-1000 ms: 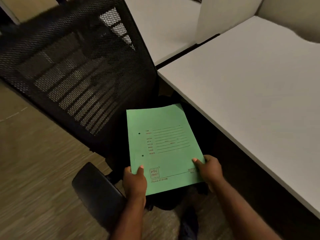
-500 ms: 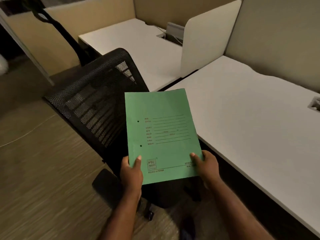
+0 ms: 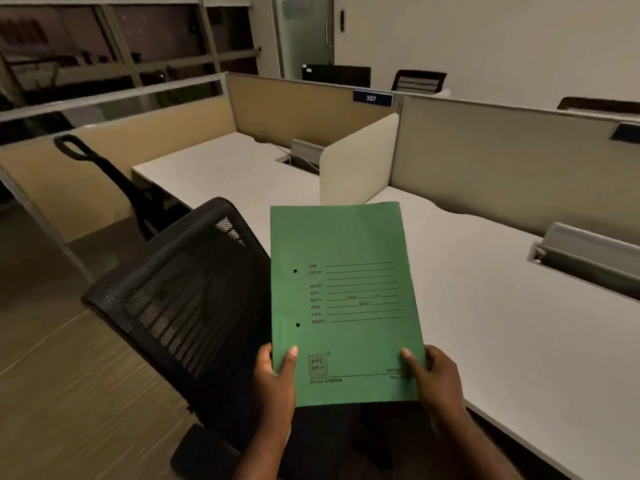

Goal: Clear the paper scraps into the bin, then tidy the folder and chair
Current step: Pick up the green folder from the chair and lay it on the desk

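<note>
I hold a closed green folder [image 3: 346, 306] with printed form lines upright in front of me. My left hand [image 3: 275, 382] grips its lower left corner, thumb on the cover. My right hand [image 3: 433, 379] grips its lower right corner the same way. The folder hangs above the gap between a black mesh-back office chair [image 3: 180, 299] on my left and a white desk [image 3: 502, 323] on my right. The chair's seat lies hidden under the folder and my arms. No paper scraps or bin show in view.
A second white desk [image 3: 214, 168] stands behind the chair, split off by a white divider panel [image 3: 356, 157]. Beige partitions [image 3: 304, 105] back both desks. Another black chair [image 3: 114, 181] stands at far left. Striped carpet floor [image 3: 62, 393] spreads to the left.
My view has tilted up from the chair and floor to the whole cubicle. The folder has risen with both hands still on its lower corners.
</note>
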A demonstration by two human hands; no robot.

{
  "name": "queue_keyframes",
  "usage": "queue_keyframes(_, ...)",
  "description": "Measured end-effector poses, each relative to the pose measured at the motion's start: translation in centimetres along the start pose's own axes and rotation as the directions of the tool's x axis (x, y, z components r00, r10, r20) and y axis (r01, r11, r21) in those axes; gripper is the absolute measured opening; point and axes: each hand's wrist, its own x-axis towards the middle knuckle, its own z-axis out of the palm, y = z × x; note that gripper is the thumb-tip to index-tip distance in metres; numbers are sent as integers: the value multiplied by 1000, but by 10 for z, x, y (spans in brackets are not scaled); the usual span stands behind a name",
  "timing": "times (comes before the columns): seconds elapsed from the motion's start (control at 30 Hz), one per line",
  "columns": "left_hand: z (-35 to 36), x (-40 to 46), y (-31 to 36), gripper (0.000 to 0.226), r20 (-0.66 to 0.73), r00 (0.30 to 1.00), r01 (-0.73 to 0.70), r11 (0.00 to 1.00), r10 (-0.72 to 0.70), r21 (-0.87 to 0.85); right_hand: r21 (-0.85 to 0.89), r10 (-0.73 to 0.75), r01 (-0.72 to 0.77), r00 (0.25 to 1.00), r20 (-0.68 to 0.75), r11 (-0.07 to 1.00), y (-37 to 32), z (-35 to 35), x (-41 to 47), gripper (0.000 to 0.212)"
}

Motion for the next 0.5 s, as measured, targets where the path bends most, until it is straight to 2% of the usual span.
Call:
queue_keyframes(0.13,19,5,23,11,65,998,-8,1000,9,-11,-8,3,-3,1000,3,1000,-11,-22,8,9)
queue_keyframes(0.33,67,24,51,8,90,995,-27,999,31,-46,-23,-50,50,999,3,998,-29,-57,43,8)
queue_keyframes(0.5,111,36,59,6,84,995,-38,996,45,-84,58,-36,36,999,-4,998,-41,-80,79,8)
